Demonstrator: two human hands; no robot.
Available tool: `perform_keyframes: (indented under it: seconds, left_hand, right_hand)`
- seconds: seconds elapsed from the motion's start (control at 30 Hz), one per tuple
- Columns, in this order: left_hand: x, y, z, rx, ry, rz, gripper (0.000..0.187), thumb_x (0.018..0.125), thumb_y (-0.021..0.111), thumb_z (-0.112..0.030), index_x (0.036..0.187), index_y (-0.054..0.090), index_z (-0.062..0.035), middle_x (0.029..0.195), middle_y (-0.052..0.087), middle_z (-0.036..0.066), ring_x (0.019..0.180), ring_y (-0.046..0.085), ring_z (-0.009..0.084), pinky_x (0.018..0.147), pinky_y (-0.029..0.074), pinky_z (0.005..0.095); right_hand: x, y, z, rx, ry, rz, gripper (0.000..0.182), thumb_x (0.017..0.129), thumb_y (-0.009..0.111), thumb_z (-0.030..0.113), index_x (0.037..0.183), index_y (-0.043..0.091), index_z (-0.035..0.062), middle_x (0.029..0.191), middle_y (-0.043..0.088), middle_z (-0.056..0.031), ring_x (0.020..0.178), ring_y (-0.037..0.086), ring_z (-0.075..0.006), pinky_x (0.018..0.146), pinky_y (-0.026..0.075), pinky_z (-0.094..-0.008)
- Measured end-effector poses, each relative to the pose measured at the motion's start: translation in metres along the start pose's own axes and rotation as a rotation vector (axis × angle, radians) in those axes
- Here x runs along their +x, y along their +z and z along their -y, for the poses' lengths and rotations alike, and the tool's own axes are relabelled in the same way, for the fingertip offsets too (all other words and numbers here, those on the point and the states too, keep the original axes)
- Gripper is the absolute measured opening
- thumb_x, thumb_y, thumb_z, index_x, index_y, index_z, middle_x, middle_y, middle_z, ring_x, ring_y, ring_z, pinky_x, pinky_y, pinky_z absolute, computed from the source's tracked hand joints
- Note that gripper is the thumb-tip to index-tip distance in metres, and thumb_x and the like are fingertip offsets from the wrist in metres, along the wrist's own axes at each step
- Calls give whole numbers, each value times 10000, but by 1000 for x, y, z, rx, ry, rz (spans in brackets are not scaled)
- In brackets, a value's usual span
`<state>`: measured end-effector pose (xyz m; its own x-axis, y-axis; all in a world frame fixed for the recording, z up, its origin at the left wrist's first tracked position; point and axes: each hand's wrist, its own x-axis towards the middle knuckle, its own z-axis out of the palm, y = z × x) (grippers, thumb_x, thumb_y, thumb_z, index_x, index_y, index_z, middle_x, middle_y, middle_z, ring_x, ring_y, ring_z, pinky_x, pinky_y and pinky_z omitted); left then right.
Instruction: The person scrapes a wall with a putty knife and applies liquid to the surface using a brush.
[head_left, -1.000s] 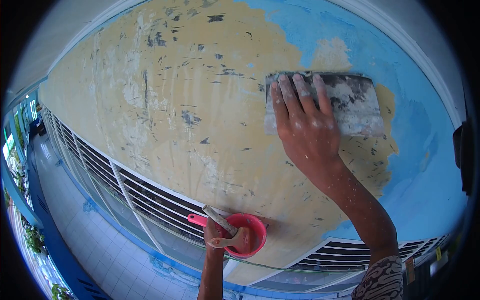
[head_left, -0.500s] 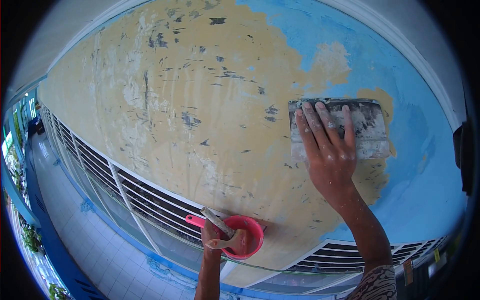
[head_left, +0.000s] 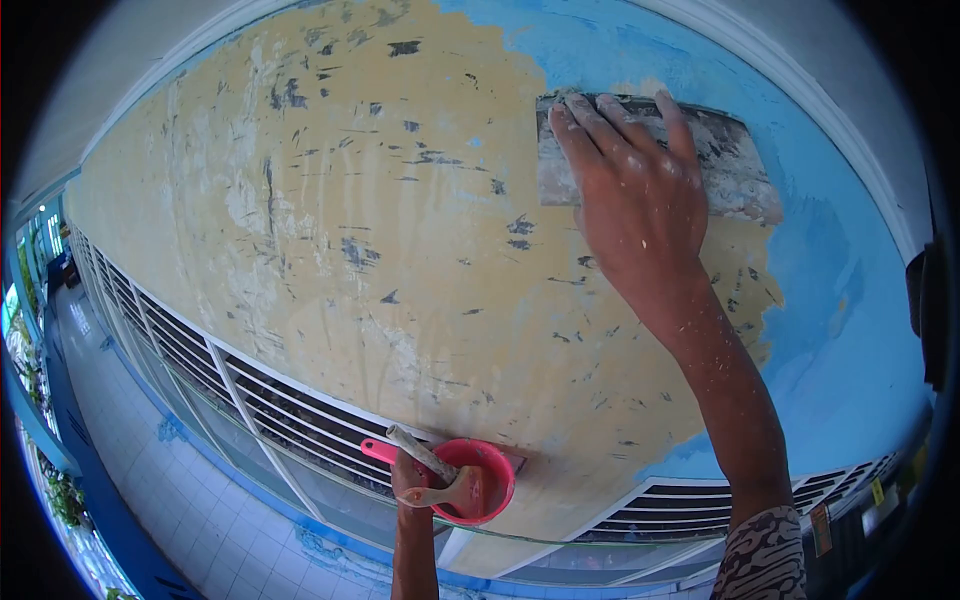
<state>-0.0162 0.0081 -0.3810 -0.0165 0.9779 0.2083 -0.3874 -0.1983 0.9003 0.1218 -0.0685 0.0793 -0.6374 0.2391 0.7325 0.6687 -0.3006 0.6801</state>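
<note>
My right hand (head_left: 640,190) is spread over a wide, putty-stained flat blade (head_left: 735,165), its fingers along the upper edge, and holds it against the wall (head_left: 400,250). The wall is tan with dark scuffs, and blue at the right. Low in the view, my left hand (head_left: 412,480) is closed around the side of a pink pot (head_left: 505,500) with a handle. A brush (head_left: 435,495) and a whitish stick-like handle (head_left: 420,452) lie across the pot beside that hand.
White slatted vents (head_left: 230,370) run along the wall's lower left, with more slats (head_left: 660,510) at the lower right. A tiled walkway (head_left: 190,480) and a blue railing (head_left: 90,480) lie far below left. White moulding (head_left: 840,130) borders the wall.
My right hand and the blade have moved up the wall and slightly left, and the blade is more tilted. The pot and my left hand sit slightly further left and lower.
</note>
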Motion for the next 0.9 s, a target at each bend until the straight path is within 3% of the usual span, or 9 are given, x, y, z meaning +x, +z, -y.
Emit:
perform_keyframes:
  seconds: [0.1, 0.17, 0.23, 0.37, 0.43, 0.7, 0.77, 0.83, 0.9]
  left_hand:
    - [-2, -4, 7, -105, -21, -6, 261, 832, 703, -200, 1018, 673, -20, 886, 741, 102, 799, 721, 204, 712, 563, 329]
    - [-6, 3, -15, 137, 117, 20, 262, 826, 709, -191, 1028, 676, -28, 885, 740, 102, 790, 720, 198, 706, 562, 330]
    - [-5, 3, -5, -63, -15, 16, 236, 847, 689, -168, 1013, 670, -2, 881, 732, 121, 780, 718, 212, 706, 572, 341]
    - [-8, 12, -33, 2, 100, 62, 202, 914, 607, -135, 978, 643, 53, 870, 715, 140, 770, 711, 240, 713, 591, 338]
    - [-10, 12, -29, -405, -40, 50, 337, 972, 527, -197, 1162, 570, 78, 989, 708, 182, 812, 714, 252, 722, 597, 346]
    - [-8, 4, -16, -50, 92, 125, 484, 1015, 429, -357, 1168, 567, 81, 1021, 696, 205, 855, 709, 292, 752, 603, 378]
    - [-10, 10, -26, -230, 89, 137, 476, 1021, 423, -354, 1160, 572, 75, 1029, 692, 212, 882, 707, 297, 753, 606, 380]
    - [-7, 5, -8, -321, 21, 121, 480, 1020, 425, -362, 1159, 575, 72, 1010, 696, 211, 875, 708, 295, 750, 606, 380]
    - [-1, 1, -11, -420, -22, 101, 484, 1018, 428, -369, 1158, 578, 69, 991, 700, 210, 868, 710, 294, 747, 606, 381]
  right_hand:
    - [-20, -2, 4, -27, 18, 19, 296, 856, 605, 110, 1123, 717, 52, 1151, 704, -113, 1133, 632, -260, 1095, 374, -521]
    - [-36, 2, 5, -52, 10, -14, 290, 859, 606, 109, 1121, 717, 54, 1157, 704, -108, 1134, 632, -254, 1093, 380, -507]
    - [-46, 5, 0, -52, 2, -40, 294, 859, 610, 105, 1128, 715, 49, 1160, 704, -108, 1131, 635, -246, 1076, 398, -487]
    - [12, 17, -20, -88, -2, -95, 304, 849, 617, 93, 1134, 714, 50, 1161, 705, -119, 1123, 640, -249, 1058, 420, -479]
    - [21, 15, -19, -98, 9, -43, 327, 845, 620, 101, 1157, 707, 52, 1146, 711, -117, 1120, 641, -252, 1048, 428, -474]
    - [25, 19, -14, -71, 2, -166, 264, 823, 645, 99, 1059, 732, 19, 1107, 714, -147, 1096, 652, -254, 980, 476, -449]
    - [60, 8, -15, -109, 104, 204, 385, 874, 591, 65, 1254, 655, 72, 1260, 668, -106, 1193, 617, -244, 1041, 459, -402]
    - [46, 6, -12, -72, 116, 175, 365, 879, 583, 70, 1236, 658, 64, 1197, 694, -113, 1167, 632, -251, 1020, 474, -392]
    - [14, 10, -1, -79, -4, -181, 201, 811, 641, 87, 972, 729, 4, 946, 727, -128, 932, 686, -265, 834, 531, -394]
